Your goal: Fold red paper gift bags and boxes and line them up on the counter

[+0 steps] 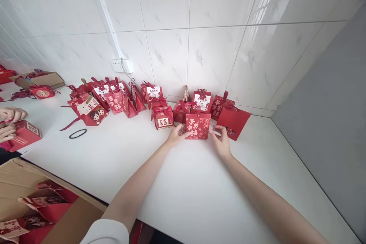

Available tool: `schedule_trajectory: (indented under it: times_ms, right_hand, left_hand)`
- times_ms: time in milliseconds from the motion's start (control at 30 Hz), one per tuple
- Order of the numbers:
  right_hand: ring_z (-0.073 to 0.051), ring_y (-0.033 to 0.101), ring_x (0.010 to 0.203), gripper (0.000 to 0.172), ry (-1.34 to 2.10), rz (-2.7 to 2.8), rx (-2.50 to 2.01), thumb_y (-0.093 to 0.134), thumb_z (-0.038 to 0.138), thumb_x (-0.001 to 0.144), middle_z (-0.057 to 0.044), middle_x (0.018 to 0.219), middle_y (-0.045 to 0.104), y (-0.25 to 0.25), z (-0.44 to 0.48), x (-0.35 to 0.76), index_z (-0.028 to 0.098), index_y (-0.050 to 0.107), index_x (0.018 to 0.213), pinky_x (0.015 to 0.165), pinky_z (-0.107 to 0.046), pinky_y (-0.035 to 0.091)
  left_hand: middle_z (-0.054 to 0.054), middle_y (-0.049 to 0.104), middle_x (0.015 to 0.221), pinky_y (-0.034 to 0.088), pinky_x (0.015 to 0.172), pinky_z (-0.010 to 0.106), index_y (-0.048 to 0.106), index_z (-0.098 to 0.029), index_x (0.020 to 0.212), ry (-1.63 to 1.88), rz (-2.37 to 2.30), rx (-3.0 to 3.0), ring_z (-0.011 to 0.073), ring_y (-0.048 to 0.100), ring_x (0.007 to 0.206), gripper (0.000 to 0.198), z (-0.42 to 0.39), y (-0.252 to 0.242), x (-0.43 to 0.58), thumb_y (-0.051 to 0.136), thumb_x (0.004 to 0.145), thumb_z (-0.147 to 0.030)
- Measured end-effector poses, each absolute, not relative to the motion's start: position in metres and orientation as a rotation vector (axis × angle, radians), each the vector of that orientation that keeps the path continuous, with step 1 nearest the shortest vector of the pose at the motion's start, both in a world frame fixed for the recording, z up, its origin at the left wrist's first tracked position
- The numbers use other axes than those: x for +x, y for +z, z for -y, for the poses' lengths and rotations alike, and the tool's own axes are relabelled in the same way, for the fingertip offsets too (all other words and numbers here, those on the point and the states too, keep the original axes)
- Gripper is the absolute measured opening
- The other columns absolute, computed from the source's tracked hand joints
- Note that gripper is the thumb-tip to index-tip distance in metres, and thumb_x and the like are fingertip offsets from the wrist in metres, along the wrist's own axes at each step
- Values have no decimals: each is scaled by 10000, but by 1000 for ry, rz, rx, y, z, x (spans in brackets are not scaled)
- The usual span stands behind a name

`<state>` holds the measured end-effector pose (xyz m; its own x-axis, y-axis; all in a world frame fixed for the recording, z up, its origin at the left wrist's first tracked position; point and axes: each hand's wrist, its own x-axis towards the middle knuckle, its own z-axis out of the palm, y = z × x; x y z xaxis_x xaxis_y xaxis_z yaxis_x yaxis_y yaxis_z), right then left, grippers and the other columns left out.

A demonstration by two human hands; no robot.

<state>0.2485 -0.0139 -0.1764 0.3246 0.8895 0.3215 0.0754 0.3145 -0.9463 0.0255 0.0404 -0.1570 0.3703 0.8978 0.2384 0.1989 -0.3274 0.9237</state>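
Note:
A small red gift box with gold lettering stands upright on the white table near the wall. My left hand grips its left side and my right hand grips its right side, fingers curled against the box. Right behind it stand more red gift boxes: one with a ribbon bow, one with a white label and a flat red bag just right of my right hand.
A long row of red gift boxes runs along the tiled wall to the left. A black ring lies on the table. Another person's hands hold a red box at far left. An open cardboard carton with red bags sits bottom left.

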Motion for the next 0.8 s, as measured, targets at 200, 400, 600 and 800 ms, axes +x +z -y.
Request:
schedule_trajectory:
  times_ms: [200, 400, 600, 800]
  right_hand:
    - [-204, 595, 838, 381, 933, 1267, -1091, 632, 553, 748, -72, 924, 643, -183, 20, 258, 195, 580, 868, 827, -379, 485]
    - [-207, 611, 818, 398, 1023, 1366, -1066, 683, 567, 696, -63, 891, 673, -182, 25, 266, 208, 614, 854, 816, -377, 497]
    - [-192, 623, 790, 368, 1088, 1407, -1032, 683, 540, 708, -56, 886, 690, -185, 26, 268, 200, 636, 840, 808, -360, 493]
    - [-172, 622, 753, 389, 1092, 1434, -1035, 701, 530, 682, -47, 856, 683, -182, 27, 273, 182, 642, 846, 786, -344, 496]
  left_hand:
    - [36, 651, 876, 444, 622, 242, 591, -151, 882, 1063, -1068, 1833, 131, 569, 717, 387, -21, -162, 33, 699, 686, -467]
    - [44, 683, 755, 492, 691, 294, 659, -122, 770, 1037, -1068, 1748, 156, 615, 687, 377, -22, -169, 20, 734, 640, -468]
    - [82, 715, 782, 517, 733, 319, 685, -107, 761, 913, -934, 1635, 181, 651, 711, 364, -18, -164, 13, 765, 621, -433]
    - [78, 705, 782, 517, 744, 329, 660, -93, 776, 861, -930, 1660, 174, 651, 714, 413, -20, -160, 10, 819, 537, -390]
